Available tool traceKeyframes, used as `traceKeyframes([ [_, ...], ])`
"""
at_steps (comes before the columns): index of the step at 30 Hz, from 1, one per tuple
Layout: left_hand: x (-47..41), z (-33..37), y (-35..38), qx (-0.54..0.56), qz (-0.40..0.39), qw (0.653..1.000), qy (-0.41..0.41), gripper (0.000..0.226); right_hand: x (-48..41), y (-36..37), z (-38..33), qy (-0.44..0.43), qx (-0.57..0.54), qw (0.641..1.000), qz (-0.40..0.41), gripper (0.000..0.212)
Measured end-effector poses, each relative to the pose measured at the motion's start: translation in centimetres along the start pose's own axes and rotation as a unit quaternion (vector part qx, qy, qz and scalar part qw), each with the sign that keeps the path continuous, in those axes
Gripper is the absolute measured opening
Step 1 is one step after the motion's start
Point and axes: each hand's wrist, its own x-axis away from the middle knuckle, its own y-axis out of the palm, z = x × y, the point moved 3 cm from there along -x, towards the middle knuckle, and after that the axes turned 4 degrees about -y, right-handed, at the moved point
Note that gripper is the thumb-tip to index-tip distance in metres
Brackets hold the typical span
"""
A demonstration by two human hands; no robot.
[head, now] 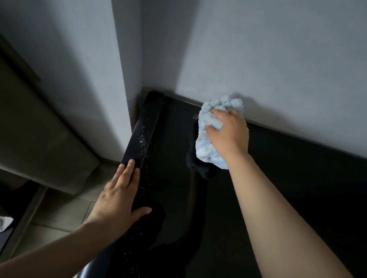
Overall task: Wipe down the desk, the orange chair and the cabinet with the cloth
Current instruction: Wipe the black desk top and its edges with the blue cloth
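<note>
grips fluffy light-blue cloth (207,147) with right hand (228,133), fingers curled into it, at far edge of glossy black top (289,190) near far-left corner, against grey wall (285,58). rests left hand (119,198) flat on left edge, fingers straight.
</note>
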Motion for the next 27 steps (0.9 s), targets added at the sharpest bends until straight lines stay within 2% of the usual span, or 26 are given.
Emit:
traceKeyframes([
  [7,-0.1,-0.6,0.6,0.008,0.017,1.0,0.007,0.099,-3.7,1.3,-0.8,-0.016,0.007,0.999,-0.032,0.043],
  [13,-0.2,-0.8,0.9,0.003,0.01,1.0,0.018,0.098,-4.8,2.4,-1.2,0.011,0.041,0.994,-0.103,0.019],
  [19,-0.1,-0.8,0.8,-0.016,0.028,0.999,0.013,0.099,-4.4,2.1,-1.0,0.022,0.049,0.989,-0.141,0.044],
  [27,0.0,-0.2,0.4,-0.005,0.001,1.0,0.013,0.098,-1.9,2.1,-0.8,0.01,0.064,0.99,-0.123,0.041],
])
